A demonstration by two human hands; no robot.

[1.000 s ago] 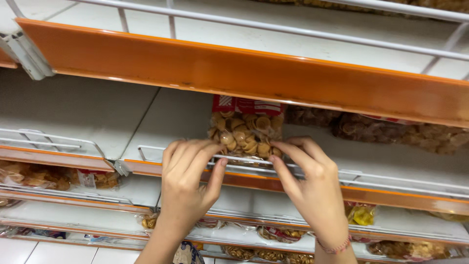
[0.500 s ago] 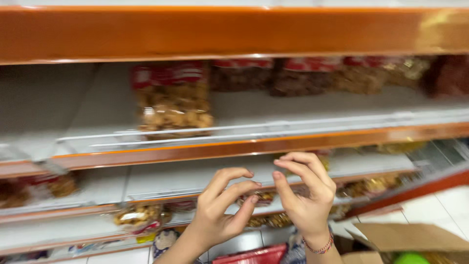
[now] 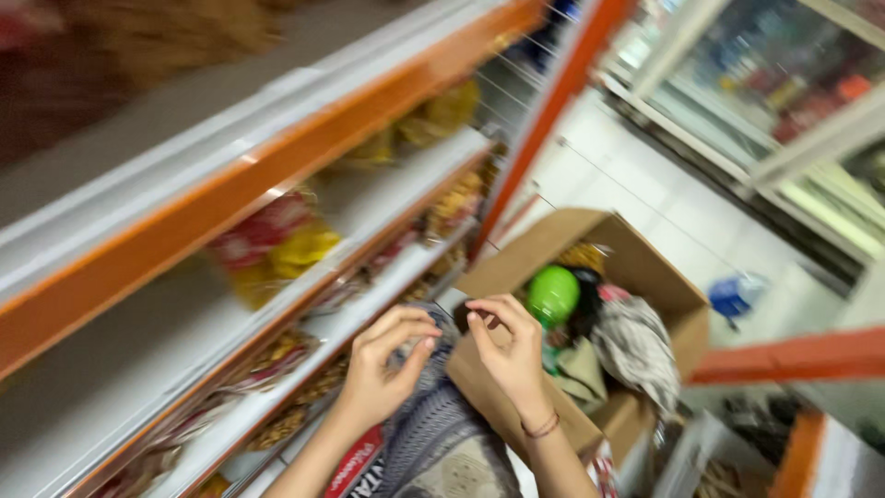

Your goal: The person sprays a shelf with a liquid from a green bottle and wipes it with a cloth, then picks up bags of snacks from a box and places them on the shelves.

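Observation:
My left hand (image 3: pixel 383 364) and my right hand (image 3: pixel 507 346) hang in front of me with curled, parted fingers and nothing in them. They are above an open cardboard box (image 3: pixel 636 267) on the floor. The box holds a green round object (image 3: pixel 553 293), snack packets and a grey patterned bag (image 3: pixel 636 346). To the left runs an orange-edged shelf unit (image 3: pixel 277 166) with snack bags (image 3: pixel 277 244) on it. The view is blurred and tilted.
A grey patterned cloth (image 3: pixel 433 433) lies below my hands. A blue object (image 3: pixel 733 295) sits on the pale tiled floor beyond the box. Glass-fronted cabinets (image 3: pixel 784 83) stand at the upper right. An orange rail (image 3: pixel 793 355) crosses the right side.
My hands left the snack bag on the upper shelf and dropped down. The view swung right and down, bringing the cardboard box and floor into sight.

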